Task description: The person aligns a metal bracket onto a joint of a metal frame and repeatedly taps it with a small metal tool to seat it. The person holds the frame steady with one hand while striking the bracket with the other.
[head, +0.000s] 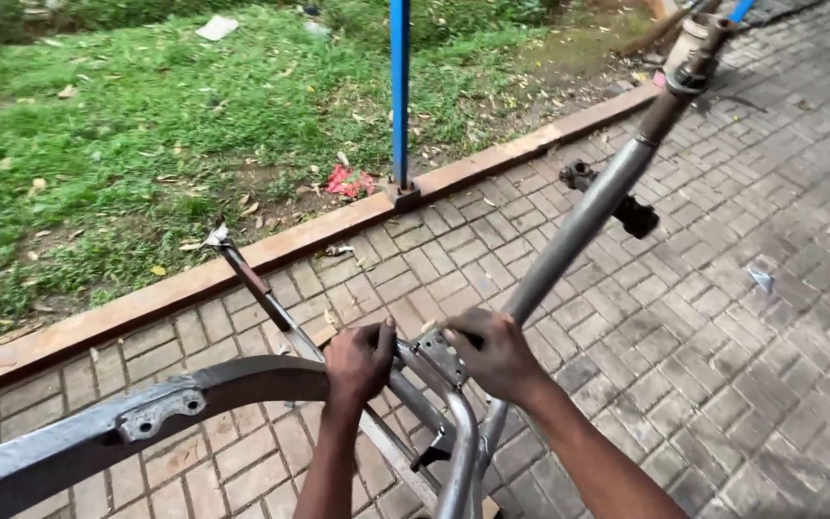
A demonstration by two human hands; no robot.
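Note:
A bare grey metal vehicle frame (pixel 578 221) of welded tubes lies tilted over brick paving. Its long tube runs up to the right and ends in a head tube (pixel 694 43). My left hand (pixel 357 360) grips a thin tube near the junction. My right hand (pixel 497 351) is closed over the bracket plate (pixel 442 358) where the tubes meet. A thinner strut (pixel 252 279) runs up to the left. A curved flat metal panel (pixel 146 413) extends to the lower left.
Brick paving (pixel 722 336) covers the ground, bordered by a brick kerb (pixel 175 284). Beyond it is grass (pixel 127 115) with dry leaves and a red wrapper (pixel 348 180). A blue pole (pixel 400 91) stands at the kerb.

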